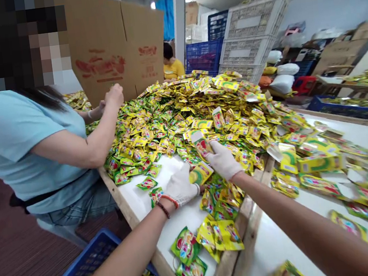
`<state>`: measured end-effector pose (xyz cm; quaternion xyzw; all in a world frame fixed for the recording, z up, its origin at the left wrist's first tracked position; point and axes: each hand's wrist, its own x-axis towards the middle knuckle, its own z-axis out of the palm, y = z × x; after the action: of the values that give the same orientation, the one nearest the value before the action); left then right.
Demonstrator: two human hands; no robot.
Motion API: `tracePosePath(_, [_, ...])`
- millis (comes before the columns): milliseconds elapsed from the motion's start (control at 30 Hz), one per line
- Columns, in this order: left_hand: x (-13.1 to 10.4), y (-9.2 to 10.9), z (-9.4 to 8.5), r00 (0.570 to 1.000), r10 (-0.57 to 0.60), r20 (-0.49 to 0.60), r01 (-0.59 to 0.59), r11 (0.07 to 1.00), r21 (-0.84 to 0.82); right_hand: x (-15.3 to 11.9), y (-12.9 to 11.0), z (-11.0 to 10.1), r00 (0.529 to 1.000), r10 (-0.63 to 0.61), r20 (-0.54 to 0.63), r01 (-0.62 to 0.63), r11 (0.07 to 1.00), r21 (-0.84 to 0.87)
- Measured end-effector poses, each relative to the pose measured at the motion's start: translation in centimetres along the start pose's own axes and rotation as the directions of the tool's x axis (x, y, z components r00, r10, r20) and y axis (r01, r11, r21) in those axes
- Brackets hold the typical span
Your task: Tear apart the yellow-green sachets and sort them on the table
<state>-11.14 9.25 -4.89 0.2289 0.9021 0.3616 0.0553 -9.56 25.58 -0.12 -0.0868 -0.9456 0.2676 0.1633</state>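
My left hand (179, 185), in a white glove, is closed on a yellow packet (201, 173) over the white tabletop. Just to its right and farther away, my right hand (223, 160), gloved as well, grips a small printed box (201, 145) with a pale upper end. Beyond both hands rises a large heap of yellow and green packets (155, 123). A few green packets (185, 245) and yellow packets (227, 234) lie nearer to me, below my hands.
Wooden strips (237, 248) edge and divide the table. Yellow boxes (321, 161) lie to the right. A blue basket (81, 262) stands at lower left. A co-worker in a light blue shirt (46, 141) sits at left beside a large carton (108, 40). Crates (245, 36) are stacked behind.
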Motion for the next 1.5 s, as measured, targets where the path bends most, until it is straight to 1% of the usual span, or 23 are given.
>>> tracePosePath(133, [0.2,0.2,-0.4,0.993,-0.022,-0.112,-0.023,0.922,-0.386,-9.0,1.1,-8.7,0.995,-0.097,-0.005,0.095,0.957,0.273])
tracePosePath(267, [-2.1,2.8,-1.1,0.976,-0.007,-0.219,-0.137,0.763,-0.632,-22.5,2.6,-14.5,0.992,-0.114,-0.045,0.114,0.993,-0.018])
tracePosePath(333, [-5.8,5.0,-1.3,0.986,0.032,-0.164,-0.137,0.712,-0.688,-29.7,3.0,-15.0,0.989,-0.130,-0.064,0.113,0.967,-0.227])
tracePosePath(400, [-11.0,7.2,-1.0,0.988,0.113,0.109,0.013,0.632,-0.775,-36.4,3.1,-14.2,0.991,-0.120,-0.055,0.090,0.917,-0.388])
tracePosePath(433, [-13.8,8.2,-0.5,0.906,0.225,0.358,0.145,0.629,-0.763,-39.3,3.1,-13.6,0.999,-0.046,-0.012,0.036,0.892,-0.450])
tracePosePath(467, [-16.4,9.0,0.2,0.744,0.311,0.591,0.281,0.657,-0.699,-41.8,3.2,-12.9,1.000,-0.017,-0.025,0.003,0.873,-0.488])
tracePosePath(500, [-18.7,9.8,1.1,0.594,0.383,0.708,0.351,0.668,-0.656,-43.8,3.4,-12.3,0.999,0.039,-0.014,-0.040,0.853,-0.520])
tracePosePath(533, [-20.5,10.4,2.3,0.500,0.395,0.771,0.387,0.694,-0.607,-45.4,3.7,-11.8,0.997,0.076,-0.015,-0.073,0.843,-0.533])
tracePosePath(567, [-21.9,11.0,3.6,0.472,0.372,0.799,0.376,0.736,-0.564,-46.4,4.2,-11.4,0.995,0.096,-0.010,-0.087,0.844,-0.530])
tracePosePath(600, [-22.7,11.6,4.8,0.505,0.332,0.797,0.346,0.768,-0.539,-46.8,4.8,-11.2,0.994,0.114,0.002,-0.096,0.849,-0.519])
tracePosePath(700, [-23.4,13.6,7.6,0.729,0.224,0.647,0.239,0.803,-0.546,-46.0,6.7,-11.5,0.988,0.140,-0.064,-0.153,0.870,-0.468])
tracePosePath(767, [-24.0,15.0,8.4,0.808,0.229,0.543,0.205,0.756,-0.622,-44.9,7.5,-12.0,0.965,0.124,-0.230,-0.207,0.899,-0.386])
tracePosePath(800, [-24.7,15.7,8.7,0.819,0.249,0.516,0.199,0.720,-0.665,-44.5,7.5,-12.4,0.937,0.115,-0.329,-0.220,0.927,-0.304])
tracePosePath(867, [-26.7,16.7,9.5,0.797,0.311,0.518,0.207,0.665,-0.718,-44.7,6.9,-12.9,0.873,0.165,-0.459,-0.210,0.976,-0.050])
tracePosePath(933, [-29.0,17.2,10.9,0.806,0.366,0.464,0.095,0.694,-0.713,-45.6,5.8,-13.2,0.849,0.298,-0.436,-0.209,0.948,0.240])
tracePosePath(1000, [-30.9,17.3,12.7,0.843,0.465,0.270,-0.219,0.756,-0.617,-46.7,4.5,-13.0,0.827,0.430,-0.361,-0.259,0.862,0.435])
tracePosePath(1033, [-31.6,17.3,13.6,0.833,0.537,0.138,-0.403,0.757,-0.515,-47.3,4.0,-12.7,0.809,0.480,-0.338,-0.279,0.821,0.498])
tracePosePath(1100, [-32.5,17.5,14.9,0.736,0.675,-0.047,-0.656,0.695,-0.294,-48.1,3.5,-11.8,0.770,0.543,-0.334,-0.280,0.759,0.588])
tracePosePath(1167, [-33.0,18.0,15.4,0.667,0.743,-0.059,-0.737,0.646,-0.199,-48.6,3.6,-10.8,0.747,0.578,-0.330,-0.268,0.715,0.646])
tracePosePath(1267, [-33.2,18.7,14.7,0.640,0.758,0.129,-0.706,0.646,-0.290,-48.8,4.4,-10.7,0.725,0.621,-0.298,-0.325,0.690,0.647])
tracePosePath(1333, [-32.9,18.8,14.0,0.676,0.705,0.216,-0.612,0.700,-0.368,-48.7,4.8,-11.8,0.735,0.634,-0.241,-0.370,0.673,0.641])
tracePosePath(1433, [-32.3,18.4,13.4,0.800,0.508,0.320,-0.297,0.798,-0.525,-48.1,4.9,-13.9,0.801,0.586,-0.123,-0.360,0.635,0.684])
tracePosePath(1500, [-32.1,18.2,13.4,0.781,0.407,0.474,-0.003,0.760,-0.649,-47.9,4.8,-14.3,0.825,0.557,-0.095,-0.309,0.586,0.749])
